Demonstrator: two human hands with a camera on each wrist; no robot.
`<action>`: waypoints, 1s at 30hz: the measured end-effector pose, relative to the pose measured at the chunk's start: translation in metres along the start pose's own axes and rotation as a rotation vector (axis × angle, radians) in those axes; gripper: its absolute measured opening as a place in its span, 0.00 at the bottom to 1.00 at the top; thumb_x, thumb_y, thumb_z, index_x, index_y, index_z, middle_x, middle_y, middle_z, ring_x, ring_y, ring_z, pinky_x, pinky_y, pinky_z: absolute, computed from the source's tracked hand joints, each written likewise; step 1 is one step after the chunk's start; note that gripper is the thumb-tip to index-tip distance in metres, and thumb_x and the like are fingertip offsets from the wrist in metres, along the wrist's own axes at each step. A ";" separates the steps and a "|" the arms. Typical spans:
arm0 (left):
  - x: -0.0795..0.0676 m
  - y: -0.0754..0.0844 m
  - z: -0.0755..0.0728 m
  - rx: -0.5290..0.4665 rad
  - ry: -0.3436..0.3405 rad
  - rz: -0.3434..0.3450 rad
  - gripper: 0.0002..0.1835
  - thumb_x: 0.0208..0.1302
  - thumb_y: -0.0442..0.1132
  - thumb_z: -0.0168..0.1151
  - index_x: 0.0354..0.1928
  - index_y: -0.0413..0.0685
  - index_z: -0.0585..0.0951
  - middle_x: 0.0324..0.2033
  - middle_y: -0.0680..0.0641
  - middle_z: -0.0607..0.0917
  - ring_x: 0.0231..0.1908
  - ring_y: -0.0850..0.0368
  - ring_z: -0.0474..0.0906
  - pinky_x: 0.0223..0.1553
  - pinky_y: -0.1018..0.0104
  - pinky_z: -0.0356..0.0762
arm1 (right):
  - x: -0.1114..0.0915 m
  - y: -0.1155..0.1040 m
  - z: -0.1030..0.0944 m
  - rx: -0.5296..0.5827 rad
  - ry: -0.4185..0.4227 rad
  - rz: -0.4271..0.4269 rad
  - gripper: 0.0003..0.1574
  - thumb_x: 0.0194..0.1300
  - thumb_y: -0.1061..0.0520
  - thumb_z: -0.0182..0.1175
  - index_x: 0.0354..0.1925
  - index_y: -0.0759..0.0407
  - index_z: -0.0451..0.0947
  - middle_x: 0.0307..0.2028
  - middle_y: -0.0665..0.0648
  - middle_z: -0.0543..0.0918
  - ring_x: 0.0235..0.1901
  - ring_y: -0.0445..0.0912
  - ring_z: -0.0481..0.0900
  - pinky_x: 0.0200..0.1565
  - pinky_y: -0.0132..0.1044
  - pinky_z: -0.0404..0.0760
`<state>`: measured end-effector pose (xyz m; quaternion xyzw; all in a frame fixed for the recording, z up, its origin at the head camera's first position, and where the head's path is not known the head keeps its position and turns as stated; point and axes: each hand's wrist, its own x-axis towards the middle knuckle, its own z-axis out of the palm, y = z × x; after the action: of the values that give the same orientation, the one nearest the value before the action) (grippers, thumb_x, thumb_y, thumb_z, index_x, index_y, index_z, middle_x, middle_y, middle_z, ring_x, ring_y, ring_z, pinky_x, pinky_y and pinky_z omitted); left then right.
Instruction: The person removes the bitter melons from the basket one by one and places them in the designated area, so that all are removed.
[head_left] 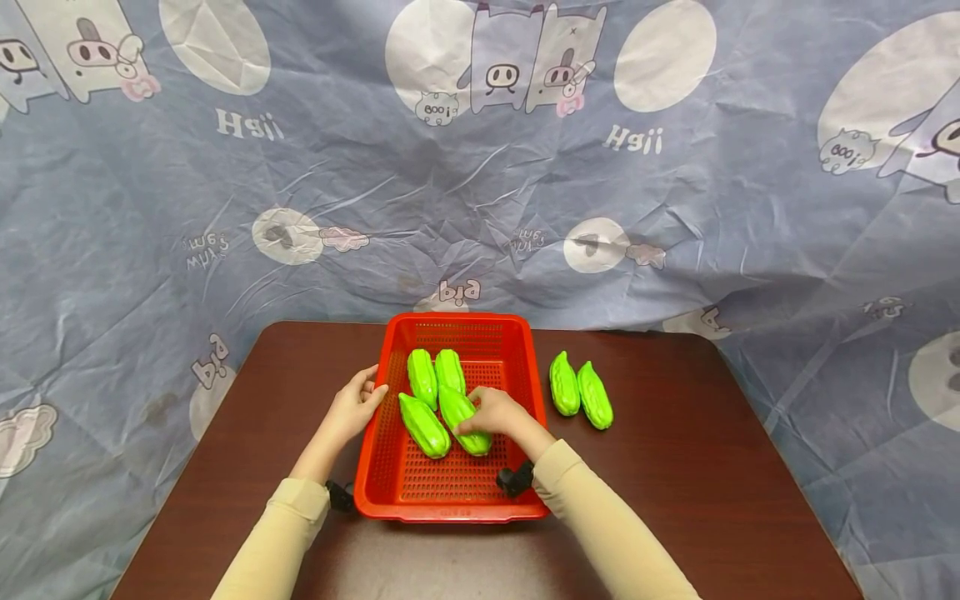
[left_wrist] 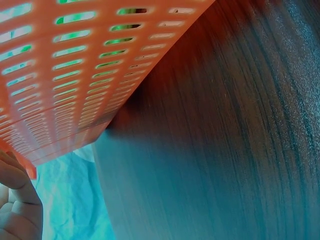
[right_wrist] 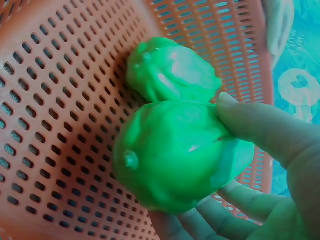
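Note:
A red plastic basket [head_left: 450,510] with slotted walls stands on the table. Its left rim is held by my left hand [head_left: 358,406], thumb on top and fingers outside; in the left wrist view the curled fingers [left_wrist: 19,192] meet the rim. Inside the basket, my right hand [head_left: 495,414] grips a bright green bitter melon [head_left: 459,410], thumb on one side and fingers on the other. That bitter melon [right_wrist: 170,155] lies against another bitter melon [right_wrist: 172,70] in the right wrist view. Two more bitter melons [head_left: 422,377] lie at the basket's far side.
To the right of the basket, two green bitter melons [head_left: 581,392] lie side by side on the dark brown table [head_left: 675,467]. A grey-blue printed cloth [head_left: 465,183] hangs behind the table. Black wrist devices [head_left: 515,480] sit near the basket.

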<state>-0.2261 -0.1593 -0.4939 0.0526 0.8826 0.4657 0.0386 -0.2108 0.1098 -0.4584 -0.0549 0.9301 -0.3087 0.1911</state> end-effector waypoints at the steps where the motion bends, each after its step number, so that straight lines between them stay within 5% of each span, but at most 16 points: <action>1: 0.000 0.000 0.000 0.000 -0.001 0.003 0.30 0.74 0.43 0.55 0.72 0.36 0.62 0.44 0.37 0.81 0.38 0.51 0.80 0.36 0.65 0.76 | -0.001 -0.001 -0.002 0.007 0.007 -0.004 0.42 0.49 0.48 0.77 0.58 0.64 0.75 0.50 0.60 0.83 0.46 0.50 0.81 0.46 0.43 0.79; 8: 0.000 0.001 0.001 -0.005 0.003 0.000 0.30 0.74 0.42 0.55 0.72 0.36 0.62 0.43 0.38 0.81 0.38 0.51 0.79 0.36 0.64 0.77 | -0.006 0.001 -0.019 0.019 0.104 -0.027 0.42 0.50 0.46 0.76 0.60 0.61 0.75 0.41 0.57 0.83 0.37 0.47 0.80 0.37 0.37 0.77; 16: 0.000 0.001 0.001 -0.023 0.001 0.006 0.30 0.74 0.43 0.55 0.72 0.37 0.62 0.44 0.38 0.80 0.37 0.52 0.79 0.36 0.65 0.77 | -0.011 0.008 -0.043 0.157 0.232 -0.030 0.42 0.55 0.47 0.73 0.64 0.62 0.72 0.51 0.64 0.83 0.50 0.56 0.81 0.49 0.48 0.80; 30: 0.001 -0.002 0.002 -0.062 -0.003 0.004 0.30 0.74 0.42 0.55 0.72 0.37 0.62 0.44 0.38 0.80 0.36 0.55 0.78 0.36 0.66 0.77 | -0.026 0.037 -0.086 0.315 0.469 0.033 0.43 0.62 0.47 0.67 0.69 0.62 0.65 0.59 0.66 0.79 0.57 0.58 0.79 0.55 0.50 0.78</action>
<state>-0.2269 -0.1591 -0.4968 0.0538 0.8676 0.4927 0.0405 -0.2198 0.1929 -0.4086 0.0637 0.8903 -0.4505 -0.0182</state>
